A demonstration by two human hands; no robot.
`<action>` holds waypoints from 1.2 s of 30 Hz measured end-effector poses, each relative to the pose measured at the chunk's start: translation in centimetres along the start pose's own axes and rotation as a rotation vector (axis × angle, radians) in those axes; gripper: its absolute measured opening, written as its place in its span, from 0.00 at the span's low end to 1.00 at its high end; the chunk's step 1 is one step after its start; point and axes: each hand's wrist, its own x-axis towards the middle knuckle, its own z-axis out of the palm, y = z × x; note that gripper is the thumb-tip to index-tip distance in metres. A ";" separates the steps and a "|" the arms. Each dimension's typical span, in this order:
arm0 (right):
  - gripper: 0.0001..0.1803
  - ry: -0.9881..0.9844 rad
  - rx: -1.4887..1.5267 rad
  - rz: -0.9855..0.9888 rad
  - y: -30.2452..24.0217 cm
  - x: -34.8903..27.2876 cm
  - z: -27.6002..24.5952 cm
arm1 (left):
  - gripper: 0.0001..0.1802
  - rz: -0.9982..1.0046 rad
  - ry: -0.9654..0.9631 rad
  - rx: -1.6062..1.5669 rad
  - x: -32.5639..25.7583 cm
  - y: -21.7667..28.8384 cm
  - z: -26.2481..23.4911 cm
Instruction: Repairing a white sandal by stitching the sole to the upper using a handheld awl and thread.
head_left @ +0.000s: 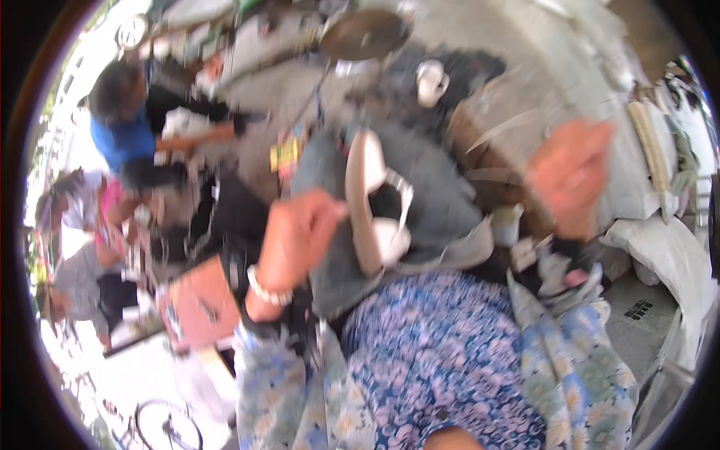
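Observation:
A white shoe point(388, 240) with a strap and a pale beige sole lies on its side across a dark grey cloth point(442, 195) on my lap. Close by the sole, my left hand point(300, 234) is closed, its fingertips at or almost at the sole's edge; whatever it pinches is hidden. My right hand point(574, 169) is raised well to the right, away from the shoe. Motion blurs it, but its fingers look drawn together. Thin pale streaks curve through the air beside it, perhaps a thread; I cannot tell what it holds.
Another white shoe point(431, 82) rests on dark cloth ahead, near a round brown stool top point(365, 34). A white cup point(506, 225) stands right of my lap. Brown box point(199, 304) at left. White sacks point(664, 255) line the right side. Several people sit at left, one in blue point(120, 135).

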 end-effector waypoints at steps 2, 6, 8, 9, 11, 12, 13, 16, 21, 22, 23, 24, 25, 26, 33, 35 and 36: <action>0.24 -0.115 -0.112 -0.113 -1.5 0.9 -3.0 | 0.08 -0.257 0.033 -0.116 -1.9 -2.5 0.0; 0.14 0.180 -1.156 0.717 3.9 1.7 -4.1 | 0.27 -0.366 -0.062 -0.226 -4.5 -2.5 4.0; 0.15 -0.216 -1.482 0.689 8.5 2.4 -4.1 | 0.35 -0.332 -0.050 -0.157 -5.9 -2.7 5.8; 0.15 -0.219 -1.479 0.700 9.9 2.9 -2.7 | 0.35 -0.342 -0.050 -0.163 -6.4 -2.7 6.5; 0.16 -0.584 -1.757 0.662 12.3 4.0 -0.7 | 0.36 -0.419 -0.029 -0.109 -7.6 -2.6 7.0; 0.16 -0.597 -1.749 0.670 13.1 4.0 -1.0 | 0.34 -0.435 -0.005 -0.126 -8.2 -2.6 7.1; 0.16 -0.592 -1.730 0.505 13.9 3.9 -1.5 | 0.34 -0.443 -0.002 -0.129 -8.5 -2.5 7.1; 0.18 -0.494 -1.467 0.440 15.2 3.8 -1.7 | 0.31 -0.467 0.096 -0.271 -9.4 -2.5 7.1; 0.21 -0.085 -0.731 0.858 17.3 3.2 -0.8 | 0.25 -0.237 0.185 -0.276 -10.5 -2.8 7.2; 0.23 -0.061 -0.765 0.871 17.5 3.3 -1.1 | 0.25 -0.242 0.197 -0.278 -10.5 -2.9 7.3; 0.24 -0.035 -0.800 0.883 17.6 3.3 -1.3 | 0.26 -0.186 0.203 -0.234 -10.5 -2.9 7.4; 0.25 -0.037 -0.858 0.852 17.9 3.0 -1.5 | 0.26 -0.130 0.208 -0.190 -10.4 -2.9 7.6; 0.25 -0.043 -0.860 0.856 17.9 3.0 -1.3 | 0.26 -0.133 0.215 -0.189 -10.4 -2.7 7.6; 0.24 -0.091 -0.902 0.799 17.8 2.9 -1.0 | 0.24 -0.208 0.235 -0.272 -10.3 -2.2 7.6; 0.24 -0.133 -0.895 0.692 17.7 2.3 -0.6 | 0.20 -0.518 0.228 -0.736 -11.0 -1.6 8.3; 0.25 -0.205 -0.971 0.779 17.5 2.7 -0.6 | 0.21 -0.517 0.230 -0.738 -11.1 -1.5 8.4; 0.23 -0.221 -0.990 0.733 17.7 2.7 -0.7 | 0.22 -0.517 0.232 -0.742 -11.2 -1.4 8.3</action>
